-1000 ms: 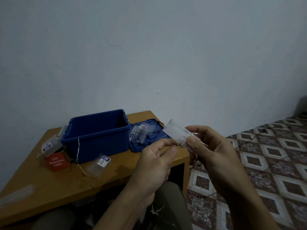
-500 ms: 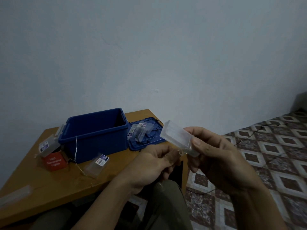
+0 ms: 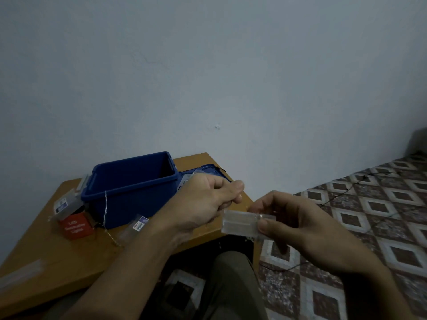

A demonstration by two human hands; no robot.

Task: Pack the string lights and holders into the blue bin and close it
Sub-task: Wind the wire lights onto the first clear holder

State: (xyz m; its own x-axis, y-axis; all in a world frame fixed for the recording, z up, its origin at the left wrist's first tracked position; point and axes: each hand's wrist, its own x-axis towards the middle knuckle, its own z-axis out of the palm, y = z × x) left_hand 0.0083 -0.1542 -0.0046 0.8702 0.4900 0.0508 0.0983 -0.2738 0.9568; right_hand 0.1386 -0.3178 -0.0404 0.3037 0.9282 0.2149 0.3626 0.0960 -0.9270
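My right hand held a clear, ribbed, rectangular plastic holder by one short end, thumb on the near face and fingers curled behind. It was in the air to the right of the open blue plastic bin and nearer me than the bin. My left hand hovered just beside the holder's free end without touching it, fingers curled and thumb pressed to forefinger. Whether a strand of wire ran between them I could not tell; it would have been too fine to see.

I judged the holder light, rigid and smooth, so likely to slip from a loose pinch. Gripping across its flat faces near the middle seemed safest. Any wire trailing from it would be limp, thin and quick to snag, better gathered into loops than tugged.

The bin stood on a light brown wooden table, its inside in shadow. A thin silvery string-light wire hung over the bin's front wall down to the table. In front of the bin lay a second clear holder with a small label. At the bin's front left corner stood a small red cardboard box, with a third labelled clear holder just beside it. The blue lid lay to the bin's right, mostly hidden behind my left hand. Farther right of the bin, a dark cord crossed the patterned tile floor.
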